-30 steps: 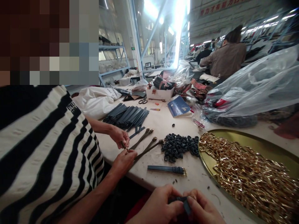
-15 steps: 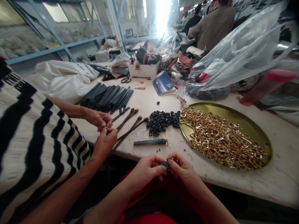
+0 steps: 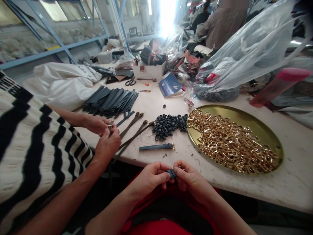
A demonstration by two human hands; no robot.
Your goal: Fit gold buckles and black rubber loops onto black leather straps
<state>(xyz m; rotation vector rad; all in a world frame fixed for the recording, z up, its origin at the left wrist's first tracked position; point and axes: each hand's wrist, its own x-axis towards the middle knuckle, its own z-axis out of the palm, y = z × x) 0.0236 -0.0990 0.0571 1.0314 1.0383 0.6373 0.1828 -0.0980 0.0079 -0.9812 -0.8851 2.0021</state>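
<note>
My left hand [image 3: 153,178] and my right hand [image 3: 190,178] meet just below the table's front edge. Both pinch a small dark blue strap end [image 3: 171,173] between thumbs and fingers; a gold glint shows at my right fingertips. A finished blue strap with a gold buckle [image 3: 157,147] lies flat on the table just beyond my hands. Past it sits a heap of small black loops [image 3: 170,124]. A round gold tray [image 3: 261,122] heaped with gold buckles [image 3: 227,143] stands to the right.
A person in a striped top sits at my left; their hands [image 3: 104,132] work on brown straps [image 3: 137,129]. A pile of dark blue straps [image 3: 112,101], scissors [image 3: 130,82], a blue booklet [image 3: 170,85], a white box [image 3: 149,70] and clear plastic bags [image 3: 244,58] fill the far side.
The view has dropped from the far room to the table. My hands have stayed together on the strap end. The neighbour's hands have shifted slightly.
</note>
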